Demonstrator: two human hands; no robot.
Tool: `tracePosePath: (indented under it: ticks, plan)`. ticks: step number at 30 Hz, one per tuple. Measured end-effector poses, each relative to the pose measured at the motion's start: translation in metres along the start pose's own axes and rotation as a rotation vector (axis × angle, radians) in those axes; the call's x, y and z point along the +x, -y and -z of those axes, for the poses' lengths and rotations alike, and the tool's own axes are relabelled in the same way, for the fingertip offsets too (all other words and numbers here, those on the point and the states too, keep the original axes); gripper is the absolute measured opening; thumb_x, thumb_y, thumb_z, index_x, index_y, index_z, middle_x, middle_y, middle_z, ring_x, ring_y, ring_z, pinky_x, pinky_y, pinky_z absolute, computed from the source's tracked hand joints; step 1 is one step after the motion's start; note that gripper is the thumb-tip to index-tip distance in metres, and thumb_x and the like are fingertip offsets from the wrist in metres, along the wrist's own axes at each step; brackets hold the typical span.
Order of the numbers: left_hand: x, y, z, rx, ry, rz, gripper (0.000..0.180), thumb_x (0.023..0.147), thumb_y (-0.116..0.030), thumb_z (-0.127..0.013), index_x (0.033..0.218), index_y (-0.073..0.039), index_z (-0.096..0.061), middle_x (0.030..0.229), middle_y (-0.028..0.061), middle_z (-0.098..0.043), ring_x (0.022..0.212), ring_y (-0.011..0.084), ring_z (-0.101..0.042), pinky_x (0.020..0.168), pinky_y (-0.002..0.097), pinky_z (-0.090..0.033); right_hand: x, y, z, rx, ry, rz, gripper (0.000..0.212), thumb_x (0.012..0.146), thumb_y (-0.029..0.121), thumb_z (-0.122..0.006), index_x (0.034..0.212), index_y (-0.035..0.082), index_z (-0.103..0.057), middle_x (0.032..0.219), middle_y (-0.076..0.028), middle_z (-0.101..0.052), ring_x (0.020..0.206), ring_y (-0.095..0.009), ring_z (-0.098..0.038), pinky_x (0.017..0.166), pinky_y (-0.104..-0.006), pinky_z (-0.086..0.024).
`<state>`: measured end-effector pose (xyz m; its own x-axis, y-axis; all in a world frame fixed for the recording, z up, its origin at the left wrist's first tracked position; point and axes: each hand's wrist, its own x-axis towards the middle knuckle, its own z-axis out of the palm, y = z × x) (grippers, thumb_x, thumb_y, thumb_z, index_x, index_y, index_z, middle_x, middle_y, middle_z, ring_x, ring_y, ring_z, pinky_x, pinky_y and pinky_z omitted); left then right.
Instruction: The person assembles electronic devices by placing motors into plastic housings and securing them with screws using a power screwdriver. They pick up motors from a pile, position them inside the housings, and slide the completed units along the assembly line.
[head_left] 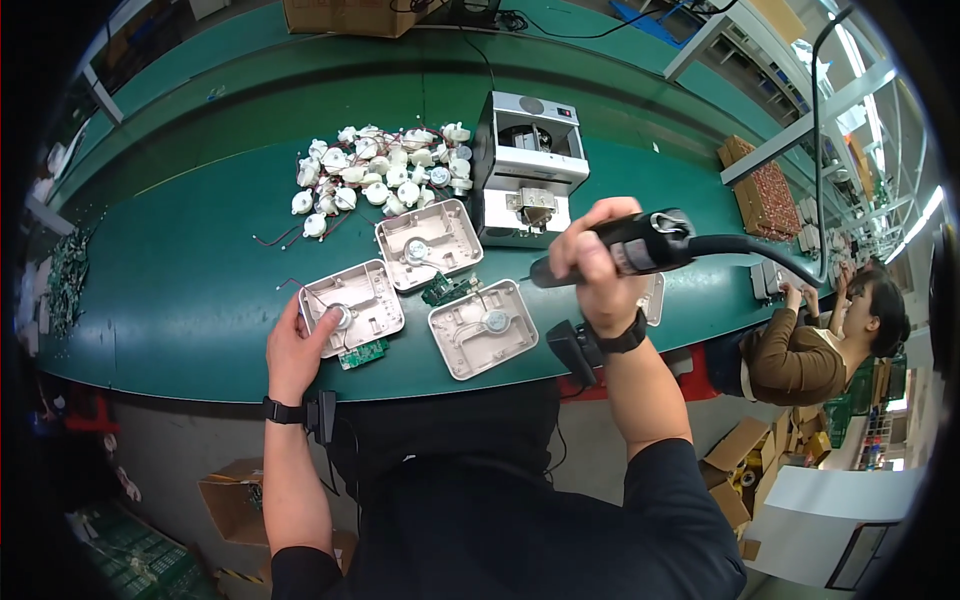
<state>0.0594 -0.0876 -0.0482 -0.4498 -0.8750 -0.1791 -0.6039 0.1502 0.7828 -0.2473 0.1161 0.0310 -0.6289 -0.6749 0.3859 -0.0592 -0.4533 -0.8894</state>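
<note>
My left hand point(294, 347) grips the left edge of an off-white plastic housing point(380, 312), its thumb pressing beside a round metal disc point(345, 317) inside. A green circuit board point(364, 355) hangs out at that housing's near edge. In my right hand point(603, 268) is a black electric screwdriver point(648, 240), held sideways with its tip pointing left, above the table by another open housing point(468, 352). That housing also has a disc point(496, 321) and wires. A third housing point(457, 226) lies behind, with a circuit board point(447, 290) between the two.
White round parts with wires point(385, 170) are heaped at the back. A silver-and-black machine point(532, 165) stands right of them. Another housing point(654, 299) is partly hidden by my right wrist. The screwdriver's thick cable point(760, 248) runs right. A co-worker point(800, 350) sits at the right.
</note>
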Motion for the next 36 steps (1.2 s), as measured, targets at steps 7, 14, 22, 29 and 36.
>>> tracePosePath:
  ticks: [7,14,22,29,36]
  plan:
    - [0.004,0.008,0.002,-0.052,0.038,0.029,0.061,0.089,-0.026,-0.077,0.139,0.001,-0.054,0.104,0.0059,-0.071,0.085,0.0079,-0.063,0.076,0.0246,-0.050,-0.004,0.022,0.019,0.048,-0.076,0.105,0.025,0.090,0.012,-0.059,0.109,0.005,-0.043,0.070,-0.009,-0.051,0.055,-0.017,-0.048,0.054,-0.0338,-0.046]
    - [-0.029,-0.027,0.003,0.120,-0.247,-0.105,0.046,0.084,-0.021,-0.080,0.122,-0.002,-0.063,0.078,0.0000,-0.056,0.067,0.0090,-0.048,0.061,0.0249,-0.040,-0.033,0.038,0.026,-0.001,-0.140,-0.002,0.025,0.090,0.011,-0.058,0.109,0.005,-0.043,0.069,-0.009,-0.050,0.054,-0.017,-0.048,0.054,-0.0341,-0.047]
    - [-0.075,-0.087,-0.068,0.233,0.053,-0.648,0.045,0.079,-0.014,-0.082,0.118,-0.003,-0.061,0.117,0.0131,-0.059,0.092,0.0267,-0.066,0.073,0.0353,-0.056,-0.065,0.022,0.021,-0.044,-0.212,-0.200,0.024,0.090,0.008,-0.057,0.109,0.003,-0.044,0.070,-0.009,-0.052,0.054,-0.018,-0.049,0.054,-0.0343,-0.047]
    - [-0.102,-0.095,-0.087,0.011,0.446,-0.453,0.048,0.080,-0.011,-0.080,0.123,-0.004,-0.060,0.120,0.0130,-0.059,0.095,0.0263,-0.066,0.075,0.0348,-0.056,-0.050,0.010,0.024,0.081,-0.304,-0.053,0.023,0.090,0.006,-0.056,0.109,0.005,-0.045,0.071,-0.009,-0.052,0.057,-0.018,-0.050,0.057,-0.0349,-0.048]
    - [-0.117,-0.107,-0.116,0.005,0.561,-0.626,0.037,0.080,-0.007,-0.078,0.115,-0.005,-0.065,0.110,0.0114,-0.063,0.092,0.0258,-0.066,0.074,0.0335,-0.056,-0.041,0.012,0.038,0.003,-0.336,0.123,0.022,0.091,0.009,-0.056,0.110,0.007,-0.045,0.073,-0.009,-0.052,0.058,-0.019,-0.050,0.057,-0.0350,-0.047]
